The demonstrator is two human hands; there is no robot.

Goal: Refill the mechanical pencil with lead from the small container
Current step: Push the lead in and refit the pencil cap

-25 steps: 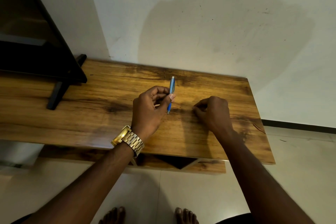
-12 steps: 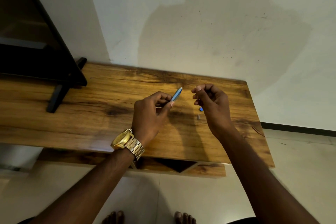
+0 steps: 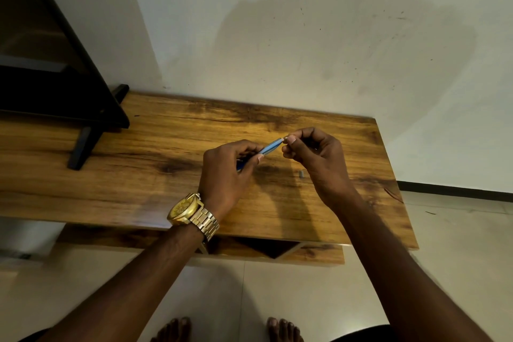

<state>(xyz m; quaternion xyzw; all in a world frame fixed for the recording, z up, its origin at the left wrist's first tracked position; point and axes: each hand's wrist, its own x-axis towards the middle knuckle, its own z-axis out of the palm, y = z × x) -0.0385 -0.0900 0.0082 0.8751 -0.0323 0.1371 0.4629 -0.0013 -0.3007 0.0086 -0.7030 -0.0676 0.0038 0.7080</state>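
The left hand (image 3: pixel 224 172) is closed around the blue pencil (image 3: pixel 270 146), holding it up above the wooden table (image 3: pixel 138 175). The pencil sticks out from the thumb side of this hand and tilts up toward the right hand (image 3: pixel 313 155). The right hand's fingertips (image 3: pixel 290 140) are pinched together right at the pencil's top end. What they pinch is too small to see. A tiny grey piece (image 3: pixel 301 174) lies on the table just below the right hand. A gold watch (image 3: pixel 191 211) sits on the left wrist.
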